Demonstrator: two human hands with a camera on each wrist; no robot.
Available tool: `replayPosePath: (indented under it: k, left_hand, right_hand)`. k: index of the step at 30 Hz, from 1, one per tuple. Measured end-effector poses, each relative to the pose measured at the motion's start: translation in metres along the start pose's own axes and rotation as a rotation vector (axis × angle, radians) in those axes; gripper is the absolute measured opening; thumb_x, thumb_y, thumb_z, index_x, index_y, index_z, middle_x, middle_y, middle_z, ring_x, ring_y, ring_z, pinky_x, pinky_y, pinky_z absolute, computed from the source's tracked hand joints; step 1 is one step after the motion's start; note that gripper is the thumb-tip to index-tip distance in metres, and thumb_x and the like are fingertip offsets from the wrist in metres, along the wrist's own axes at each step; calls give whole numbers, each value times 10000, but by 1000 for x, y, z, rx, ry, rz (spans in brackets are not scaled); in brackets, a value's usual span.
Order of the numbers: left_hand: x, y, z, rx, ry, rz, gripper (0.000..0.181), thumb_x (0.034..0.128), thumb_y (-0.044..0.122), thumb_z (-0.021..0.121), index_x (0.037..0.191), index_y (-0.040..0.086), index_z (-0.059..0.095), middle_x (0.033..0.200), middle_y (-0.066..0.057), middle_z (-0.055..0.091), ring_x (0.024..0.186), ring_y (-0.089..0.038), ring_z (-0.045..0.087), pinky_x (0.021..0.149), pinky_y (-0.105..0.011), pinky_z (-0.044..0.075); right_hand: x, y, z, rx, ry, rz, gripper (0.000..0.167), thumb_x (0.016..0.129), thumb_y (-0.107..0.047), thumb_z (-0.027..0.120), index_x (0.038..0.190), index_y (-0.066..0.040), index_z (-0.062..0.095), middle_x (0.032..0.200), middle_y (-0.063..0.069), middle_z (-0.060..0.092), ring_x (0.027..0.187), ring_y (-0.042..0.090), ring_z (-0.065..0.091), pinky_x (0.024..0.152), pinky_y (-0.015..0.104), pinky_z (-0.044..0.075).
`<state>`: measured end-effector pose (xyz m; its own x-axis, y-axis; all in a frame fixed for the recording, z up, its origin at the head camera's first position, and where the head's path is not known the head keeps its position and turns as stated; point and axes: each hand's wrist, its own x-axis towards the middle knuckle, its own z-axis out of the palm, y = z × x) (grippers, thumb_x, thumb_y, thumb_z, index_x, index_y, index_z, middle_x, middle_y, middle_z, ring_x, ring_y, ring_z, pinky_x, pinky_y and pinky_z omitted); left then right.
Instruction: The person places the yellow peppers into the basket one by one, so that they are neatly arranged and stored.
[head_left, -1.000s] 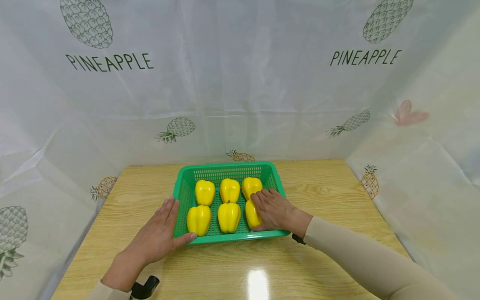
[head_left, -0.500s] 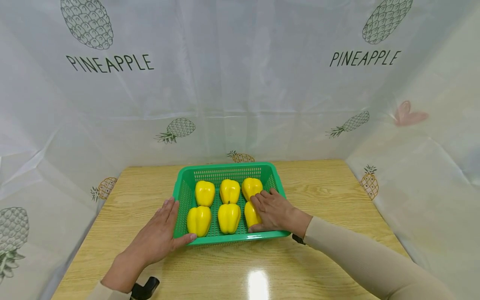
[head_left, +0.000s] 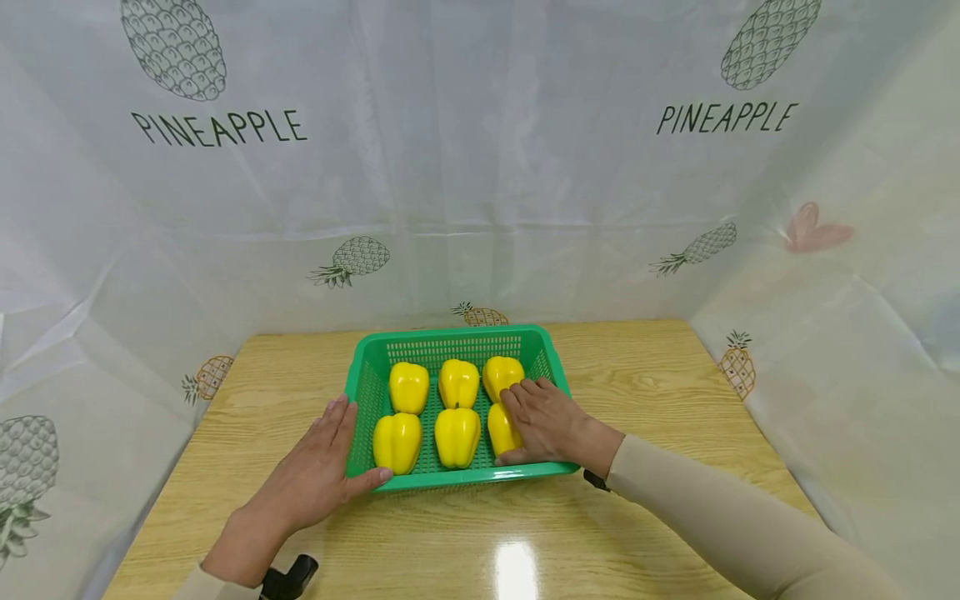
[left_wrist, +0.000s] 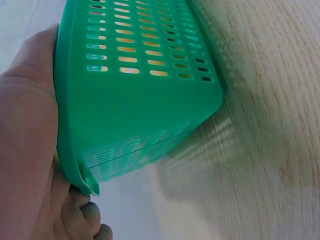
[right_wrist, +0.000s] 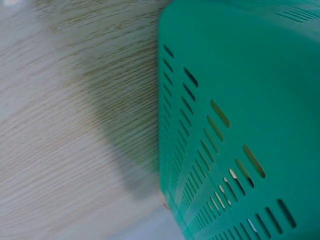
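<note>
In the head view a green plastic basket holds two rows of yellow bell peppers. My right hand reaches over its right side and grips the front-right yellow bell pepper, covering its right part. My left hand rests on the basket's front-left corner, fingers straight along the left rim and thumb on the front rim. Beside it lies the front-left bell pepper; the front-middle bell pepper stands between. In the left wrist view the left palm lies against the rim. The right wrist view shows only the basket wall and table.
The basket stands on a wood-grain table, near its back edge. A pineapple-print sheet hangs behind and on both sides. Three more peppers form the back row, including the back-right bell pepper close to my right fingers.
The front-right bell pepper and my right thumb have shifted slightly left. My left hand and the basket have stayed in place.
</note>
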<state>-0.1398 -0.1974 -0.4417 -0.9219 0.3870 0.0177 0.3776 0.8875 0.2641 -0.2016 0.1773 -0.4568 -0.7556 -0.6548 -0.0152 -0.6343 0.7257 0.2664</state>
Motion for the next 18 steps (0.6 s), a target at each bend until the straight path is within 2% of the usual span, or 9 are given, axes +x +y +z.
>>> replayPosePath:
  k: [5,9,12,18]
  left_hand:
    - [2,0,1,16,7,6,1188,946,819,497,1608,-137,256,1698,-342,198,1578,-497,236,1259,-643,273]
    - [3,1,0,23,9,0,1179,945,814,507,1613,-125,259,1698,-335,210,1579,-493,237,1253,-679,246]
    - [3,1,0,22,4,-10,1185,937,821,514,1624,-108,250,1702,-326,207,1582,-500,217,1240,-724,212]
    - [3,-3,-2,-23,4,-31,1153,946,768,573,1649,-72,210,1718,-305,183,1589,-506,181,1226,-763,161]
  right_hand:
    - [-2,5,-3,68,40,16,981,924,-840,510,1442,-8,535,1271,133,650,1120,287,590,982,426,514]
    - [-6,12,-3,77,176,50,857,992,-730,535,1426,9,532,1258,150,646,1118,316,595,1027,465,515]
    - [-12,18,-2,91,275,109,775,1004,-656,589,1398,9,534,1223,153,646,1110,332,605,1042,483,508]
    - [-25,28,2,134,339,216,767,1009,-632,604,1430,5,520,1323,194,629,1207,385,601,1077,545,499]
